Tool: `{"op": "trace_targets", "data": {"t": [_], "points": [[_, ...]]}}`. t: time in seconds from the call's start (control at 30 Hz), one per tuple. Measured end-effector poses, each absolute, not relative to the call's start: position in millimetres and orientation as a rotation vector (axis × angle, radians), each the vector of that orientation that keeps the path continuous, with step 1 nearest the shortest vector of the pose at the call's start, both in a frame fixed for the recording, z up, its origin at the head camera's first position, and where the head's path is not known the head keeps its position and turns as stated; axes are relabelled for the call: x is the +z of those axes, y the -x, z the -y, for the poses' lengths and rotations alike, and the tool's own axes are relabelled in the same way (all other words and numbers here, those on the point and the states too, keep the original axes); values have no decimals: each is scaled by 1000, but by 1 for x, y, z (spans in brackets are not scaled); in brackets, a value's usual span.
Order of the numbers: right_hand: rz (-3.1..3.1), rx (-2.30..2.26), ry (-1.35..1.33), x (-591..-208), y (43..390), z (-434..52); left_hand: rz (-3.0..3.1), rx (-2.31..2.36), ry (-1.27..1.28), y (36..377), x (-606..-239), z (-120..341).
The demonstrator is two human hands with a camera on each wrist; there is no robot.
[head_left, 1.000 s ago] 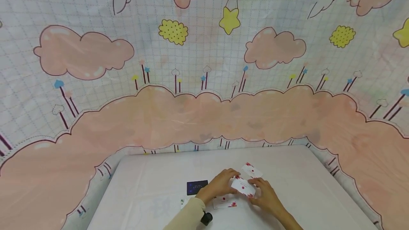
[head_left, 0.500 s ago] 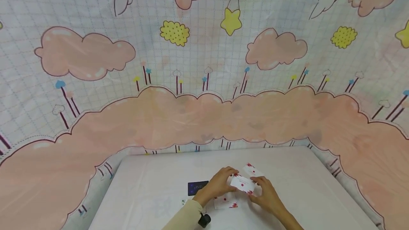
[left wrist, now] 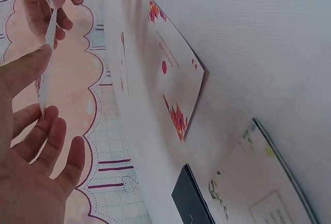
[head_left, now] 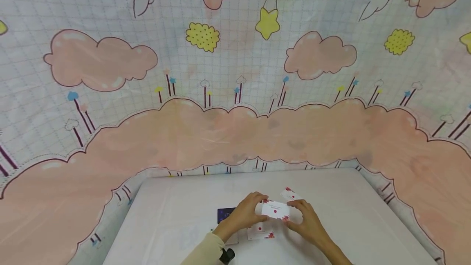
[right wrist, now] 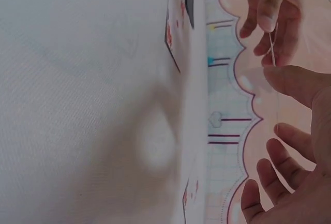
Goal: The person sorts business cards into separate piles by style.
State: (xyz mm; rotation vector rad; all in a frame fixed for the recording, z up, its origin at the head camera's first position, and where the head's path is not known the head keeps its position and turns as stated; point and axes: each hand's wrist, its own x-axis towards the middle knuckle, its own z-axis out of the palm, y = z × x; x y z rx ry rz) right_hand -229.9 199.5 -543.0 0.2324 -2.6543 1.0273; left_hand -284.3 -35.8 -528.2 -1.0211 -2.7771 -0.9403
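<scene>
Between both hands, above the table, is a white card [head_left: 275, 211] with red corner decorations and a red dot. My left hand [head_left: 245, 212] pinches its left side between thumb and fingers. The right hand [head_left: 308, 223] pinches the opposite side likewise. In the left wrist view the card [left wrist: 48, 58] appears almost edge-on, with the left thumb [left wrist: 31, 68] against its face. Just below the hands lies a matching card [left wrist: 178, 69] on the table. Another such card [head_left: 290, 193] lies farther back, partly hidden behind the right fingers.
A dark blue card stack [head_left: 224, 214] lies left of the hands, partly covered by the left wrist. Near it in the left wrist view is a white stack with a green leaf print [left wrist: 248, 182]. A cloud-patterned cloth [head_left: 257, 134] hangs behind the white table [head_left: 176, 199].
Both hands have raised the card slightly and shifted it left. It now lies more level from side to side, its printed face turned more toward the head camera. The cards on the table have stayed put.
</scene>
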Motion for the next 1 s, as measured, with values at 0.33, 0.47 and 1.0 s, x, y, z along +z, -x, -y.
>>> {"op": "trace_targets", "data": {"t": [0.33,0.47,1.0], "points": [[2732,1083,-303,-542,231,-191,2819,-829,944,269,-526,50],[2764,1087,-368,-543,233,-190,2852,-793,929,262,-528,55],[2728,1039,-602,-558,234,-185,2846,-663,856,248,-539,69]]}}
